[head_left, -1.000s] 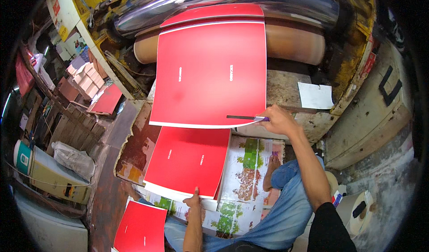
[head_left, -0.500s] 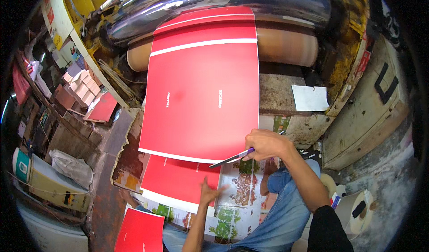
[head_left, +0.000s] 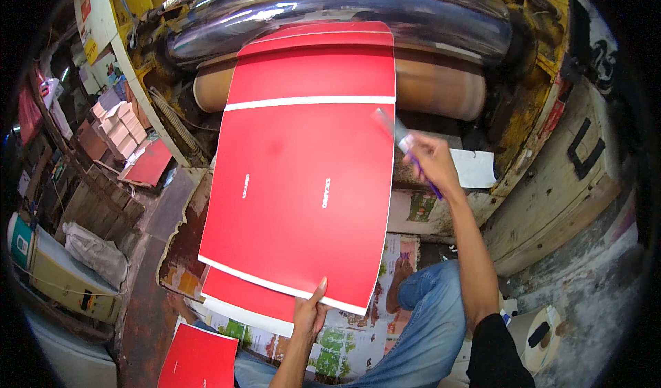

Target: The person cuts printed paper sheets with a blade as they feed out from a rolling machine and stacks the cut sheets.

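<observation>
A large red sheet (head_left: 296, 154) with white bands comes down from the rollers, curving toward me. My left hand (head_left: 310, 314) grips its near white edge, thumb on top and fingers beneath. By the sheet's right edge, my right hand (head_left: 432, 159) is closed around a purple-handled knife (head_left: 401, 132). The blade is smeared by motion and points up and left, over the sheet near the white cross band; whether it touches is not clear. Underneath lies another red sheet (head_left: 241, 297), mostly covered.
A shiny metal roller (head_left: 330, 23) spans the yellow machine frame, with a brown roller (head_left: 441, 85) below it. A third red sheet (head_left: 196, 360) lies at lower left. White paper (head_left: 475, 168) rests on the right ledge, and a white roll (head_left: 540, 333) stands at lower right.
My left hand has taken hold of the sheet's near edge, and the sheet reaches farther toward me. My right hand has moved the knife from the lower edge up to the right side.
</observation>
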Demonstrator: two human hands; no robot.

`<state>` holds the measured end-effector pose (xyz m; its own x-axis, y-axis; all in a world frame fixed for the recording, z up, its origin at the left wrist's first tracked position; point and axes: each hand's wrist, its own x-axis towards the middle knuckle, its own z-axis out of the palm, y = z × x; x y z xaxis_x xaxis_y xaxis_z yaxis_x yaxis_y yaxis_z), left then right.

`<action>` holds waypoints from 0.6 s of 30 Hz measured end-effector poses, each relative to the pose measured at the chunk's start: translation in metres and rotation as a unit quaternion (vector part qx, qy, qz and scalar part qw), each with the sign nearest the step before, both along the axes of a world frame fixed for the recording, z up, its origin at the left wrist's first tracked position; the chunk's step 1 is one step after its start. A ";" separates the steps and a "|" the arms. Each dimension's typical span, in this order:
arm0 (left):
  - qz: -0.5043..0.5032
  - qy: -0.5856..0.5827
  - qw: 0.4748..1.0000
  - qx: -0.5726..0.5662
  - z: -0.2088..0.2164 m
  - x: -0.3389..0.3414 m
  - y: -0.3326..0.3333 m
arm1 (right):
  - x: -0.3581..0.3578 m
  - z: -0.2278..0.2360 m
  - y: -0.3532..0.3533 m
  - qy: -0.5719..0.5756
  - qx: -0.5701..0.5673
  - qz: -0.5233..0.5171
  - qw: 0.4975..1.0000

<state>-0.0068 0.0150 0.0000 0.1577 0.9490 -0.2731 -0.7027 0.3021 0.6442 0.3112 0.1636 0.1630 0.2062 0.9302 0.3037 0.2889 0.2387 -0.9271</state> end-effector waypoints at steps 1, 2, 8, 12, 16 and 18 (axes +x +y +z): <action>-0.004 0.008 1.000 -0.002 0.004 -0.002 -0.006 | 0.010 -0.003 0.019 -0.013 0.031 -0.059 0.998; 0.000 0.014 1.000 -0.007 0.011 -0.004 -0.013 | 0.011 -0.001 0.032 -0.009 0.032 -0.070 0.997; 0.001 0.007 0.999 -0.036 0.024 -0.020 -0.044 | 0.013 -0.012 0.064 -0.044 0.015 -0.100 0.994; 0.020 -0.008 0.999 -0.046 0.018 -0.033 -0.059 | -0.002 -0.033 0.047 -0.031 -0.032 -0.056 0.997; 0.023 -0.022 0.997 -0.063 0.019 -0.045 -0.075 | -0.009 -0.023 0.031 -0.268 0.111 -0.194 0.937; 0.037 -0.027 0.997 -0.064 0.017 -0.048 -0.082 | -0.005 -0.018 0.031 -0.339 0.187 -0.204 0.899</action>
